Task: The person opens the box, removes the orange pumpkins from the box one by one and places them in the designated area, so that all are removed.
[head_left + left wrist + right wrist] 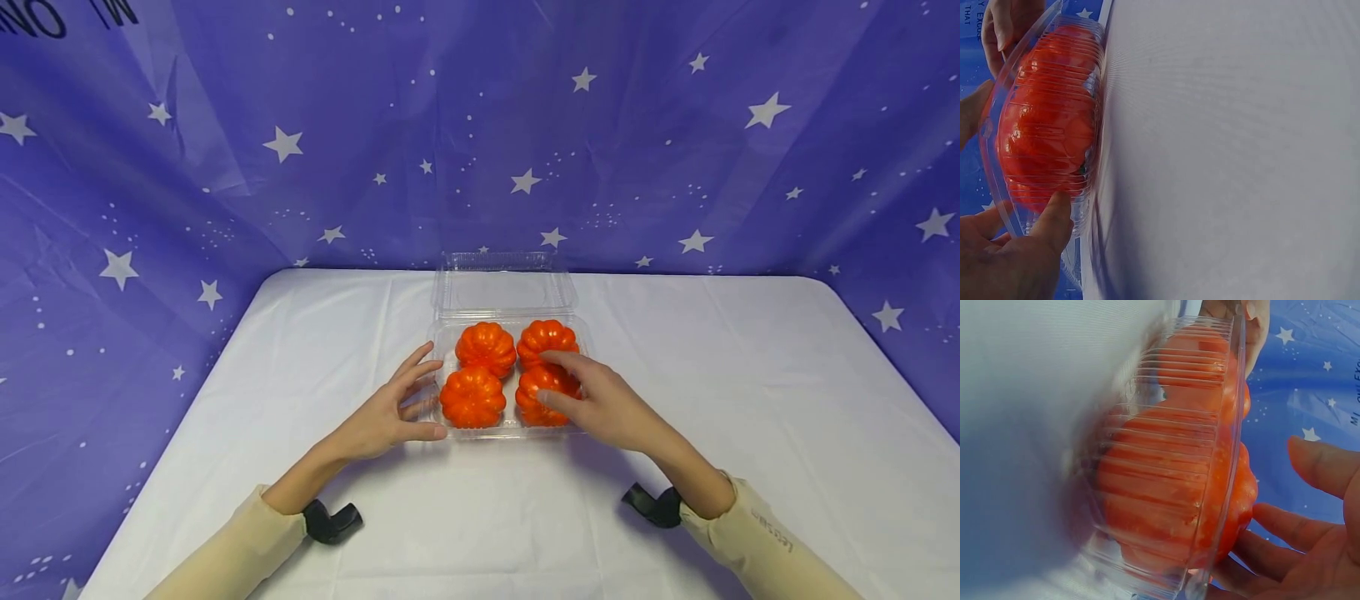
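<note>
A clear plastic clamshell box [511, 412] lies on the table with its lid [504, 292] folded back toward the wall. Several shiny orange pumpkins sit inside: a front-left pumpkin [472, 398], a back-left pumpkin [486, 347], a back-right pumpkin [547, 335] and a front-right pumpkin [528, 404]. My left hand [384, 417] rests with spread fingers against the box's left side [1094, 81]. Above the right-hand pumpkins is my right hand [606, 406]; its fingers touch a pumpkin [1154, 481], while the thumb [1319, 464] stands apart from it.
White cloth covers the table [750, 400]. A purple curtain [480, 125] with white stars hangs behind and at both sides. Black straps with stubby mounts, one on the left wrist [330, 523] and one on the right wrist [654, 505], stick out near the sleeves.
</note>
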`<state>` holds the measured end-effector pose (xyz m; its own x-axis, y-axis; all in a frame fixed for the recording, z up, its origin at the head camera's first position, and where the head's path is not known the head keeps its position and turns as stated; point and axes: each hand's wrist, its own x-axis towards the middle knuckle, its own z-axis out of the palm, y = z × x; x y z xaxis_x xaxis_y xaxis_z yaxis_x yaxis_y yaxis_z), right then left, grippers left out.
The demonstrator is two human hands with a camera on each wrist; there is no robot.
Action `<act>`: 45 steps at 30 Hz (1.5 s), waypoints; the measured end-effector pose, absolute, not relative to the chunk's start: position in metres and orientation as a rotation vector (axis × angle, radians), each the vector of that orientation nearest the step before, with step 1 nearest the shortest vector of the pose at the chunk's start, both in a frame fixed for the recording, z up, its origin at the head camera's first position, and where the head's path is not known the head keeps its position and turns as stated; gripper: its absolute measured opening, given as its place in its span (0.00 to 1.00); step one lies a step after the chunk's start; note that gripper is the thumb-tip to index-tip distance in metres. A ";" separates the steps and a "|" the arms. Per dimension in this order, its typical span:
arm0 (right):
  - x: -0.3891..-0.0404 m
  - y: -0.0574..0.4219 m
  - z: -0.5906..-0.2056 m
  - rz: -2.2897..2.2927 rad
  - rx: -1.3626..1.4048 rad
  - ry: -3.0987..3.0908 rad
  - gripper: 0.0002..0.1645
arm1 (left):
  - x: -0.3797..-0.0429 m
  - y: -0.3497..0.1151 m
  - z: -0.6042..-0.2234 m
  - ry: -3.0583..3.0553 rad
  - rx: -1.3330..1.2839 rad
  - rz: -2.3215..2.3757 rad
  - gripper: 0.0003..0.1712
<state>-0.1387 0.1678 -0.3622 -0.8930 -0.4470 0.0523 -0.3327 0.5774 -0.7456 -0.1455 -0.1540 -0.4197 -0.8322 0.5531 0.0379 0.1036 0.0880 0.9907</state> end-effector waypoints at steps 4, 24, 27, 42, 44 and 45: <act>-0.138 0.167 -0.363 -1.167 -0.672 2.710 0.30 | -0.146 -0.153 -0.422 2.024 0.640 1.801 0.51; -0.138 0.164 -0.367 -1.090 -0.719 2.847 0.27 | -0.145 -0.153 -0.420 2.019 0.626 1.796 0.53; -0.137 0.166 -0.369 -1.122 -0.717 2.839 0.26 | -0.145 -0.153 -0.421 2.012 0.633 1.801 0.53; -0.135 0.174 -0.375 -1.271 -0.676 2.763 0.25 | -0.146 -0.153 -0.422 2.011 0.636 1.808 0.53; -0.135 0.174 -0.376 -1.332 -0.690 2.732 0.27 | -0.146 -0.154 -0.422 2.010 0.638 1.807 0.53; -0.135 0.175 -0.376 -1.359 -0.693 2.717 0.29 | -0.146 -0.154 -0.422 2.011 0.637 1.805 0.53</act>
